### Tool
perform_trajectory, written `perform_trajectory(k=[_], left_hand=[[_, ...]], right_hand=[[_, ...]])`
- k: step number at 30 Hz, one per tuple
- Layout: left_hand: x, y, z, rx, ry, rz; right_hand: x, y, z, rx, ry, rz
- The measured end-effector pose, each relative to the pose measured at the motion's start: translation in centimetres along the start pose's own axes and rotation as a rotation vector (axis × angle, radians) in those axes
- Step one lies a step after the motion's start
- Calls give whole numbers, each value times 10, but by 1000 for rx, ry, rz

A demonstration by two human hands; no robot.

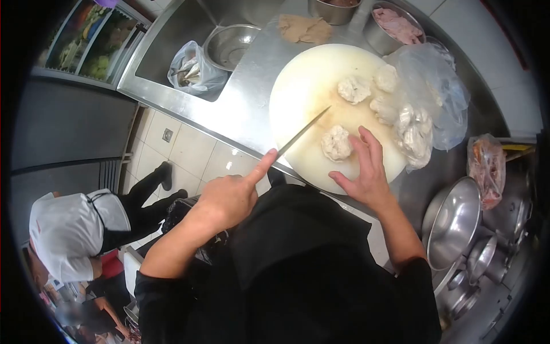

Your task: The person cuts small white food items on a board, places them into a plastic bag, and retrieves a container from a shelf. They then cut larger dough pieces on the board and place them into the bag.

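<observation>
My left hand (pixel 229 198) is closed around the handle of a long kitchen knife (pixel 303 132), index finger stretched along it. The blade points away over a round white cutting board (pixel 298 74). Beside a whitish, wrinkled round lump (pixel 336 143) is my right hand (pixel 366 175), fingers and thumb spread apart, fingertips close to its right side. Another such lump (pixel 354 89) lies farther back on the board. More pale lumps (pixel 386 78) sit near a clear plastic bag (pixel 415 129) that holds similar pieces at the board's right edge.
A metal sink (pixel 166 51) at left holds a bag of fish (pixel 195 71) and a steel basin (pixel 229 49). Behind the board are a brown cloth (pixel 303 28) and a pot of pink meat (pixel 395 26). Steel bowls (pixel 452 223) stand at right. A person (pixel 80 223) is at left.
</observation>
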State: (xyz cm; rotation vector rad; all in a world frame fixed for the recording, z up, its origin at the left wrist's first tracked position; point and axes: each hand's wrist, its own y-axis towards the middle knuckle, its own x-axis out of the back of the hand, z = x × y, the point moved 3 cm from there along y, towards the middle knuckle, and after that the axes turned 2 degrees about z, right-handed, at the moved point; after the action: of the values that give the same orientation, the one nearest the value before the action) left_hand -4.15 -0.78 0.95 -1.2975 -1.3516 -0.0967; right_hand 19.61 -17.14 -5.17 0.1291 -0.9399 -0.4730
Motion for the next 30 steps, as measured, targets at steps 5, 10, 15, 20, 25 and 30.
perform_trajectory(k=[5, 10, 15, 20, 25, 30], left_hand=[[-16, 10, -12, -52, 112, 45], [0, 3, -16, -74, 153, -37], [14, -5, -25, -89, 285, 40], [3, 23, -26, -91, 241, 96], [19, 15, -34, -135, 205, 47], [-5, 37, -29, -164, 138, 99]], right_hand=[[-22, -5, -20, -16, 35, -38], [-9, 0, -10, 12, 95, -50], [-8, 9, -6, -6, 79, -82], [-14, 11, -12, -10, 68, -54], [-9, 6, -7, -98, 96, -72], [-11, 4, -4, -29, 38, -65]])
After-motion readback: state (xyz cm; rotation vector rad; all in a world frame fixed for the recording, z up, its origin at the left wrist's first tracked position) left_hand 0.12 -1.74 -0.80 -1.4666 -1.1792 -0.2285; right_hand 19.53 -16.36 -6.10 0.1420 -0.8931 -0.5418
